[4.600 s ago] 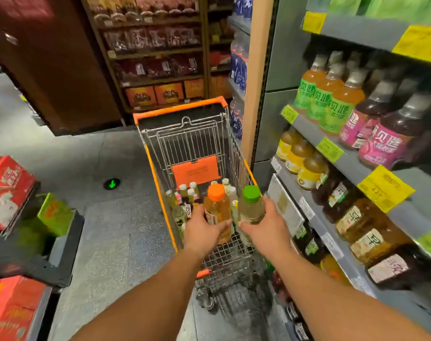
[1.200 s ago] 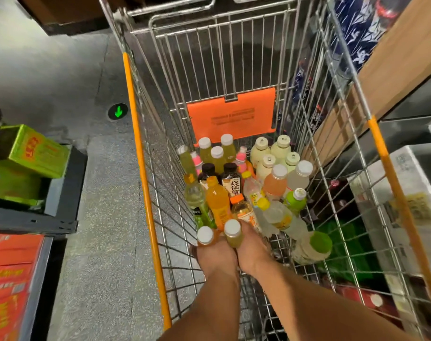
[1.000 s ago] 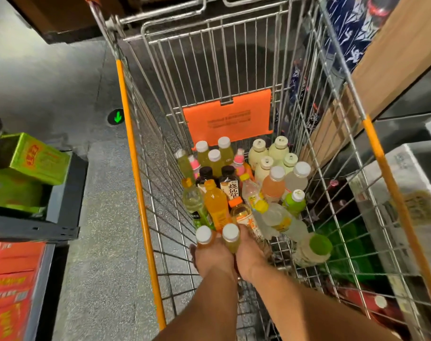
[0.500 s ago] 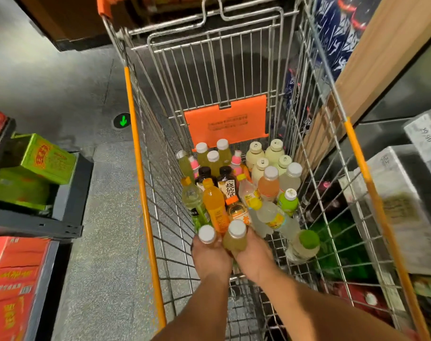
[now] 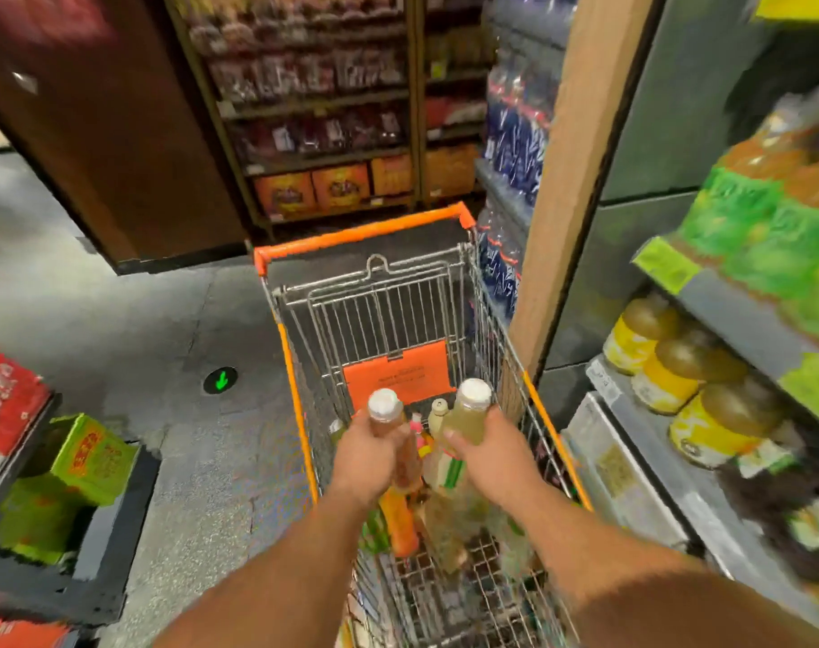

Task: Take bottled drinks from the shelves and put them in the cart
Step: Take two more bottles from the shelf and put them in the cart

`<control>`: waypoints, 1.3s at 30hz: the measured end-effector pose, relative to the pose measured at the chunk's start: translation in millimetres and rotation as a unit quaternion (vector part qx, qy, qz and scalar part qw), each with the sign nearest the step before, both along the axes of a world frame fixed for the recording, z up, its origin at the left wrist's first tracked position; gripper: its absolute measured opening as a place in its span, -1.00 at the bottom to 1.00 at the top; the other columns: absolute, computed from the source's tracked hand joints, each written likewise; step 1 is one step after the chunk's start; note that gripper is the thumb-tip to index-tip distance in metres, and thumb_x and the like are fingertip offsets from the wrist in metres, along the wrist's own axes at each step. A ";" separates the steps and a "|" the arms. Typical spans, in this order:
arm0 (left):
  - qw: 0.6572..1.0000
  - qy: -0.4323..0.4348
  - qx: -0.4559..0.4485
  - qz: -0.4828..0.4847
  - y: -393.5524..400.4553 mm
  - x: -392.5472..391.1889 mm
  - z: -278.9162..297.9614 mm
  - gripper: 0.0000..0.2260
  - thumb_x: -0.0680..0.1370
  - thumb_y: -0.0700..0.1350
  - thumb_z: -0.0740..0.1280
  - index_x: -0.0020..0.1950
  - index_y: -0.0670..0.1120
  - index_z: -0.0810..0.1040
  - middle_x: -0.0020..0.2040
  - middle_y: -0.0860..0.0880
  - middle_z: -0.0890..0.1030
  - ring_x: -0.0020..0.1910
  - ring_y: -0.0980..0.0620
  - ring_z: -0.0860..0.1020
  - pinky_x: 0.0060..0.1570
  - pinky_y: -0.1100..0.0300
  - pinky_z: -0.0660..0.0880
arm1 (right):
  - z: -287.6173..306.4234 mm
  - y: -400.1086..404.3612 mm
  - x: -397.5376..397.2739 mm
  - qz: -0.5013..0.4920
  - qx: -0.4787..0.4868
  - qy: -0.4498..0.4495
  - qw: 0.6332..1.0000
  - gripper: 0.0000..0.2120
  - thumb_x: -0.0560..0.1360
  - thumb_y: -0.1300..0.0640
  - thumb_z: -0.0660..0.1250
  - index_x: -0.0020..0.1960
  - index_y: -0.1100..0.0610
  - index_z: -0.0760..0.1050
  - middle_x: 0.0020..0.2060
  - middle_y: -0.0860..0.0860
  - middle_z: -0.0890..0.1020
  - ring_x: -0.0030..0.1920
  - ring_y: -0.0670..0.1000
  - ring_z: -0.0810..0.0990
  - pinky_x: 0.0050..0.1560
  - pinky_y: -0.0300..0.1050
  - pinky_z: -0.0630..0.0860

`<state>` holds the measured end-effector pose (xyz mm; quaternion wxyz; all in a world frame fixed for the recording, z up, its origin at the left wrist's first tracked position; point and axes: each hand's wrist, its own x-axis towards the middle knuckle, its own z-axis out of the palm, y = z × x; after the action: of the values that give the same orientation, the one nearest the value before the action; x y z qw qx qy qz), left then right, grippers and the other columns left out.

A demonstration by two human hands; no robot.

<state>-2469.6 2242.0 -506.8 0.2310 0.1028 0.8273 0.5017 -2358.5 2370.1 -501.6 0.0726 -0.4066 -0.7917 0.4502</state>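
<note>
Both hands are full — left hand (image 5: 368, 453) grips the brownish bottle (image 5: 389, 427), right hand (image 5: 494, 453) the pale-green bottle (image 5: 466, 416), both upright, with the cart (image 5: 300, 413) basket straight below.

Cart (image 5: 536, 404) open above; shelves (image 5: 725, 315) crowd its right.

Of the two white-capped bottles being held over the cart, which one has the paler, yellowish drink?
The pale yellow-green bottle gripped by the right hand; the left hand holds a darker amber-brown bottle.
</note>
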 end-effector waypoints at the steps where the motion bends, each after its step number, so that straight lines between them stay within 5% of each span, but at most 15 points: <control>1: 1.000 0.002 0.011 -0.024 0.8 -3.5 18.4 -0.75 0.49 -0.06 0.47 0.14 -0.02 0.56 0.02 -0.06 0.69 0.02 -0.17 0.65 0.09 -0.12 0.56 | 19.4 -0.6 4.0 -0.015 0.014 0.007 1.000 -0.63 0.51 -0.11 0.37 0.15 0.13 0.47 0.05 0.09 0.63 0.05 0.13 0.60 0.04 -0.03 0.51; 3: 0.997 0.021 0.021 -0.074 0.1 -5.4 56.1 -0.71 0.47 -0.05 0.49 0.15 -0.01 0.57 0.02 -0.08 0.69 0.00 -0.22 0.65 0.08 -0.20 0.56 | 59.0 -7.6 16.7 -0.049 0.036 0.024 0.998 -0.64 0.52 -0.12 0.35 0.14 0.14 0.49 0.06 0.13 0.63 0.10 0.17 0.59 0.10 0.05 0.51; 10: 0.962 0.077 0.080 -0.249 -15.5 39.5 158.9 -0.78 0.46 0.02 0.50 0.07 0.08 0.58 0.01 0.06 0.69 0.01 0.04 0.64 0.13 0.00 0.57 | 165.4 -75.8 102.7 -0.197 0.113 0.082 0.970 -0.60 0.49 -0.14 0.33 0.22 0.05 0.39 0.15 0.09 0.59 0.15 0.18 0.56 0.11 0.04 0.48; 17: 0.905 0.056 0.137 -0.399 -20.8 169.8 201.7 -0.77 0.51 -0.16 0.45 0.14 -0.11 0.53 0.07 -0.13 0.65 0.08 -0.13 0.62 0.13 -0.07 0.56 | 218.0 -146.7 248.9 -0.349 0.147 0.076 0.923 -0.58 0.48 -0.16 0.33 0.22 0.00 0.33 0.20 0.11 0.58 0.18 0.20 0.54 0.00 -0.02 0.45; 21: 0.856 0.052 0.156 -0.490 -37.6 276.7 215.0 -0.83 0.54 -0.16 0.38 0.12 -0.08 0.52 0.02 -0.09 0.63 -0.06 0.02 0.59 -0.13 0.15 0.50 | 231.8 -199.7 347.3 -0.430 0.160 0.076 0.885 -0.63 0.50 -0.05 0.31 0.24 0.02 0.33 0.18 0.12 0.58 0.18 0.21 0.54 0.07 0.00 0.47; 25: 0.804 0.057 0.172 -0.566 -70.5 392.0 225.0 -0.86 0.57 -0.17 0.34 0.09 -0.02 0.47 -0.03 -0.05 0.60 -0.06 -0.01 0.57 -0.08 0.09 0.51 | 235.9 -264.5 444.8 -0.508 0.174 0.073 0.841 -0.59 0.52 0.01 0.31 0.33 0.03 0.32 0.13 0.08 0.59 0.15 0.17 0.55 -0.04 -0.09 0.39; 29: 0.746 0.001 0.173 -0.643 -118.0 495.3 231.5 -0.85 0.62 -0.16 0.31 0.18 -0.05 0.47 -0.02 -0.03 0.62 -0.11 0.10 0.59 -0.25 0.30 0.48 | 233.7 -340.6 535.2 -0.570 0.179 0.091 0.796 -0.62 0.50 0.00 0.33 0.28 -0.03 0.36 0.00 0.00 0.57 0.05 0.10 0.58 0.07 -0.01 0.49; 34: 0.701 -0.044 0.184 -0.687 -192.6 592.0 226.9 -0.86 0.61 -0.14 0.35 0.12 -0.01 0.43 0.00 -0.04 0.61 -0.08 0.11 0.60 -0.18 0.27 0.53 | 219.4 -435.4 630.2 -0.622 0.197 0.034 0.757 -0.52 0.51 -0.18 0.32 0.33 -0.02 0.32 0.14 0.04 0.60 0.13 0.14 0.58 0.05 0.00 0.51; 39: 0.676 -0.005 0.136 -0.724 -254.9 657.9 212.5 -0.73 0.58 -0.01 0.39 0.23 0.01 0.42 0.13 0.02 0.58 0.12 0.00 0.56 0.16 0.00 0.51 | 208.0 -514.4 695.3 -0.654 0.194 0.032 0.731 -0.55 0.47 -0.19 0.38 0.26 -0.03 0.37 0.10 -0.03 0.63 0.10 0.06 0.61 0.08 0.01 0.55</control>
<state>-1811.6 1987.1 -294.4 0.5093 0.6973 0.4157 0.2855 -1663.2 1855.7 -293.6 0.4517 -0.7862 -0.3975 0.1410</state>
